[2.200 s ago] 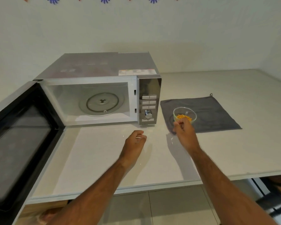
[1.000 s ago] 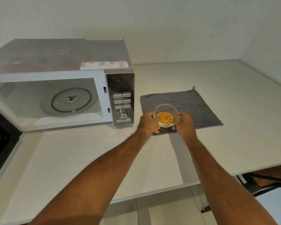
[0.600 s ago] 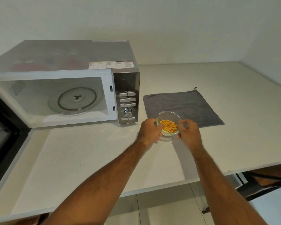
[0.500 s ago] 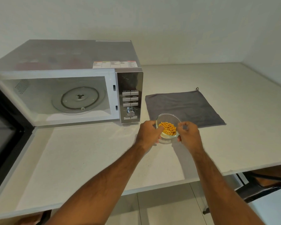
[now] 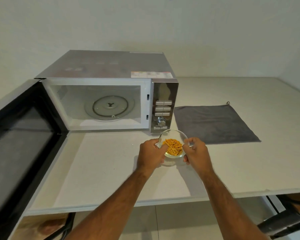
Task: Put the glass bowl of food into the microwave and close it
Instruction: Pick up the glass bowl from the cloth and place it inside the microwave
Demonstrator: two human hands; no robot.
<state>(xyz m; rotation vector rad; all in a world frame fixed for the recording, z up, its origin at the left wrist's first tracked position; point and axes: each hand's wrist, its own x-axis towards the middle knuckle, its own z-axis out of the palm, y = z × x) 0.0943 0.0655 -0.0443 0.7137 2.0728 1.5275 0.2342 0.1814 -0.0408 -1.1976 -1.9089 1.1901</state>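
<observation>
A small glass bowl [image 5: 173, 137] with orange food [image 5: 173, 147] in it is held just above the white counter, in front of the microwave's control panel [image 5: 163, 108]. My left hand [image 5: 150, 154] grips its left rim and my right hand [image 5: 197, 152] grips its right rim. The silver microwave [image 5: 107, 70] stands at the back left. Its cavity is bare, with the glass turntable [image 5: 109, 108] showing. The black door [image 5: 19, 141] hangs wide open toward the left.
A grey cloth [image 5: 213, 123] lies flat on the counter [image 5: 249, 167] to the right of the microwave. The counter's front edge runs close below my forearms. A dark chair [image 5: 287, 220] sits under the counter at the lower right.
Both hands took hold of the bowl on the grey cloth, lifted it off and carried it left and toward me, in front of the control panel.
</observation>
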